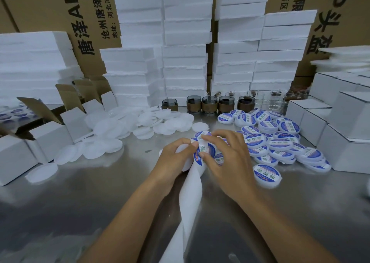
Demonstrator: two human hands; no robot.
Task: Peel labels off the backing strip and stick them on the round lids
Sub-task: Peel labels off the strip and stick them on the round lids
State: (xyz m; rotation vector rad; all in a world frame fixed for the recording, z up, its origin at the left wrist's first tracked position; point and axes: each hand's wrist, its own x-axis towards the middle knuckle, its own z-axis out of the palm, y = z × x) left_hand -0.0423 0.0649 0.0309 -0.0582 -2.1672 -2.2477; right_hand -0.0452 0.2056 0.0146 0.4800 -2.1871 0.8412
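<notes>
Nearby, plain lids (140,122) left, labelled lids (280,144) right, foam stacks (184,52) behind.

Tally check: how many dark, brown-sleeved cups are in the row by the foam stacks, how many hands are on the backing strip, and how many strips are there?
Brown-sleeved cups: 5
Hands, left hand and right hand: 2
Backing strip: 1
Total: 8

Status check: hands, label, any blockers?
Left hand grips strip. Right hand pinches label, not yet on a lid. Plain lids left, labelled lids right. Nothing in the way.
</notes>
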